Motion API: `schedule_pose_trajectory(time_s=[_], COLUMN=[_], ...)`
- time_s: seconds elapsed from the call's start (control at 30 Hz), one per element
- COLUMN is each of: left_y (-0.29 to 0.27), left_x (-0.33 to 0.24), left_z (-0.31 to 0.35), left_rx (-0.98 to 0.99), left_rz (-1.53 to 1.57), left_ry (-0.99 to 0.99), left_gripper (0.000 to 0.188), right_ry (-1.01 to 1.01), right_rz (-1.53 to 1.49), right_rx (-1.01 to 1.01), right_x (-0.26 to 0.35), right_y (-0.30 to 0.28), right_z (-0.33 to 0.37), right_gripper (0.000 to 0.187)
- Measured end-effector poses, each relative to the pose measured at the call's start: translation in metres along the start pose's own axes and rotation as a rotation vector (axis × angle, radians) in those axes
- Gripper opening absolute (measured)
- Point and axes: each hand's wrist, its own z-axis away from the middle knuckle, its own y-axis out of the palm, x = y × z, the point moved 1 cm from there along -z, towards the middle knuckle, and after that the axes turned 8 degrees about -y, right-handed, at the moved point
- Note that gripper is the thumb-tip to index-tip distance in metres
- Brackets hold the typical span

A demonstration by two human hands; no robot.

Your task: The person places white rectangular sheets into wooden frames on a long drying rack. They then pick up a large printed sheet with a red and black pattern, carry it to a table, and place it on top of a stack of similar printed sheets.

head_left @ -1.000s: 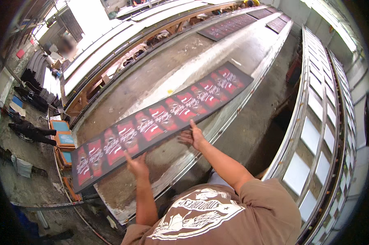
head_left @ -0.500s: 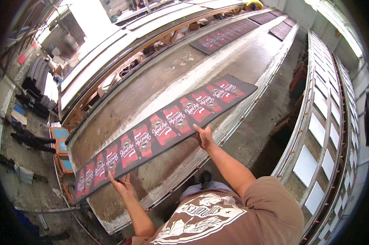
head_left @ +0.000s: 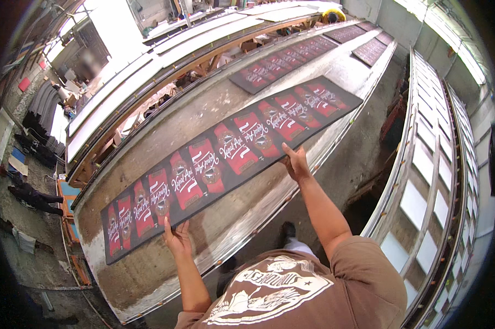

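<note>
A long black sheet [head_left: 214, 176], printed with a row of red panels and white lettering, stretches diagonally over the long table [head_left: 143, 164]. Its near edge is gripped by both hands, thumbs on top and fingers underneath. My left hand [head_left: 177, 240] pinches it toward the left end. Further right along the same edge, my right hand [head_left: 296, 164] has hold of it. The sheet appears raised off the tabletop along its near side; whether its far edge touches the table I cannot tell.
Similar printed sheets [head_left: 277, 64] lie farther up the table. A long rack with white panels [head_left: 414, 204] runs along the right, across a narrow aisle. Another table with white boards [head_left: 116, 88] stands on the left. Framed blue screens [head_left: 69, 189] sit by the table's left end.
The sheet has moved rightward and away from me in both hands, and more of its printed face shows. My view has shifted along the table, and both hands keep their hold.
</note>
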Motion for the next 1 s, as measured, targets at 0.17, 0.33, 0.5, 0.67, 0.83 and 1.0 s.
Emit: schedule_pose_trajectory(time_s=[0.17,0.33,0.5,0.67,0.83,1.0], left_y=[0.049,0.099,0.142,0.21,0.265,0.35], left_x=[0.063,0.116,0.16,0.211,0.28,0.351], left_z=[0.014,0.015,-0.013,-0.032,-0.038,-0.027], left_rx=[0.095,0.146,0.086,0.144,0.172,0.198], left_rz=[0.138,0.124,0.104,0.15,0.115,0.102], left_ry=[0.016,0.085,-0.017,-0.083,-0.036,0.098], left_gripper=[0.04,0.044,0.04,0.031,0.036,0.034], right_ry=[0.065,0.076,0.079,0.051,0.078,0.089], right_rz=[0.017,-0.011,0.035,0.062,0.027,-0.072], right_rx=[-0.001,-0.005,-0.096,-0.121,-0.092,-0.006], right_x=[0.031,0.052,0.069,0.111,0.128,0.147], right_y=[-0.037,-0.079,-0.115,-0.158,-0.224,-0.284], right_z=[-0.064,-0.115,-0.163,-0.21,-0.286,-0.363], right_gripper=[0.053,0.048,0.043,0.042,0.047,0.047])
